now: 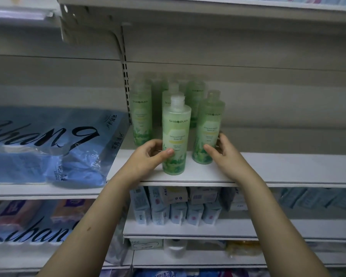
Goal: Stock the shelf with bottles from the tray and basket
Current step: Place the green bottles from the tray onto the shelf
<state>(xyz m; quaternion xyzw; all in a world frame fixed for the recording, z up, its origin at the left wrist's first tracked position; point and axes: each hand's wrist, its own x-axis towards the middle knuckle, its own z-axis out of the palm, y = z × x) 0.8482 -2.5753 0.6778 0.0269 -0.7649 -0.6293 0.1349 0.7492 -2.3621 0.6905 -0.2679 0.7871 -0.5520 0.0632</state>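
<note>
Several green shower-gel bottles stand upright on the white shelf (268, 170). My left hand (148, 156) holds the front bottle (176, 124) low down near the shelf's front edge, thumb across its label and fingers curled behind. My right hand (222, 150) holds the bottle (209, 126) just right of it, thumb in front and fingers round its right side. Behind them stand more bottles (142, 108), blurred. No tray or basket is in view.
A large blue plastic-wrapped pack (48, 144) lies on the shelf to the left. Small boxed packs (176, 206) fill the shelf below. A slotted upright (126, 80) divides the bays. The white shelf runs bare to the right of the bottles.
</note>
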